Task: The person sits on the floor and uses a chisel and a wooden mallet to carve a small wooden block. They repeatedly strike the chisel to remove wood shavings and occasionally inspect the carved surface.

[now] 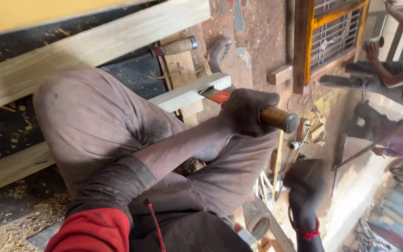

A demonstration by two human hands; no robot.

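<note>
Now | left hand (246,112) fisted round chisel (257,109) handle, blade on plank (190,93) | right hand (304,189) blurred, grip unclear

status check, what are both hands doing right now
Left hand gripping chisel, blade on pale wood strip. Right hand low, blurred, hold unclear. Spare chisel on the plank behind; knee crowds the work.

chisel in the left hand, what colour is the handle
Light brown wood with a metal end ring, on the chisel; head view.

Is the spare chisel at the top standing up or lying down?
Lying down. The spare chisel rests flat on a wooden board, its handle horizontal.
</note>
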